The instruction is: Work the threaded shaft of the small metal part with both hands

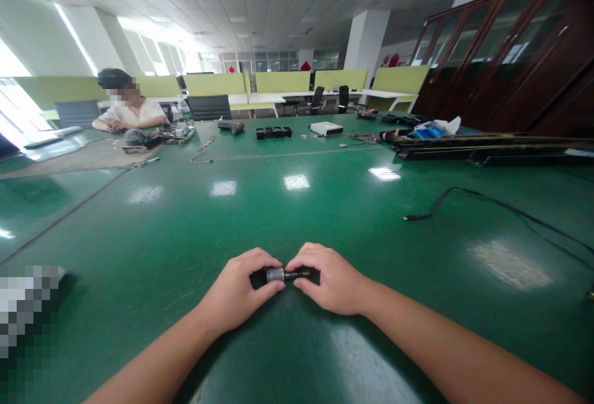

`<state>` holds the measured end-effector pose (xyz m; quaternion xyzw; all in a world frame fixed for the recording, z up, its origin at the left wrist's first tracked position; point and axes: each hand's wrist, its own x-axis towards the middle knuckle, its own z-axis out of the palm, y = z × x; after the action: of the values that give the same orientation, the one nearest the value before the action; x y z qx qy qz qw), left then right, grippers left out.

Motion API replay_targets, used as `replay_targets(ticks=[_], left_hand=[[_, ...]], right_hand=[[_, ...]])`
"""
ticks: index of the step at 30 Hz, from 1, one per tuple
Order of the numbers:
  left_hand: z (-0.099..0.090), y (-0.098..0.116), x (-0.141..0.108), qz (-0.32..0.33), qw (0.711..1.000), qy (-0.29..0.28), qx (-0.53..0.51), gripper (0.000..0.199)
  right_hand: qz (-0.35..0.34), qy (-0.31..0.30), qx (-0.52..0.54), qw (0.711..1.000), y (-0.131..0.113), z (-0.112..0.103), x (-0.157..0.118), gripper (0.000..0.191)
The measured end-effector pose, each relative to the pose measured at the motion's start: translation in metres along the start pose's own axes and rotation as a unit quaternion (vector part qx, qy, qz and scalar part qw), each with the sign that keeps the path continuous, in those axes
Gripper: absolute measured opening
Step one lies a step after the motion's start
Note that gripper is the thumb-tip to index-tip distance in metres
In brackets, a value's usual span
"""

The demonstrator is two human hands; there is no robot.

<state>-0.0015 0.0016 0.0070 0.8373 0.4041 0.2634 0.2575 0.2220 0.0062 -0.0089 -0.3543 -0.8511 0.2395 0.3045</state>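
Note:
Near the front of the green table (223,224), both my hands meet at a small metal part (275,275). It has a silver cylinder at its left end and a thinner dark, ribbed shaft at its right; its exact kind I cannot make out. My left hand (241,283) pinches the cylinder between thumb and fingers. Around the shaft end, my right hand (331,280) closes with its thumb below and fingers above. The part lies level, just above or on the tabletop; which of these, I cannot tell.
A black cable (487,195) runs in from the right edge. A cordless drill (231,127), a black slotted block (273,132) and a white box (326,128) stand farther back. Long dark rails (464,147) lie back right. At the far left sits another person (134,110).

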Motion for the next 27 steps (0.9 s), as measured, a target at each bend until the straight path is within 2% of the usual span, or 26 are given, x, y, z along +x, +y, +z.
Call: replay_targets(ticks=[10,27], left_hand=[[0.0022,0.0025,-0.0003,0.009,1.000,-0.003,-0.006,0.016],[0.0015,0.0042,0.0006,0.007,1.000,0.001,0.000,0.016]], right_hand=[[-0.016,-0.016,-0.031,0.999,0.0042,0.0025,0.0027,0.014],[-0.019,-0.008,-0.029,0.999,0.0056,0.0029,0.0024,0.011]])
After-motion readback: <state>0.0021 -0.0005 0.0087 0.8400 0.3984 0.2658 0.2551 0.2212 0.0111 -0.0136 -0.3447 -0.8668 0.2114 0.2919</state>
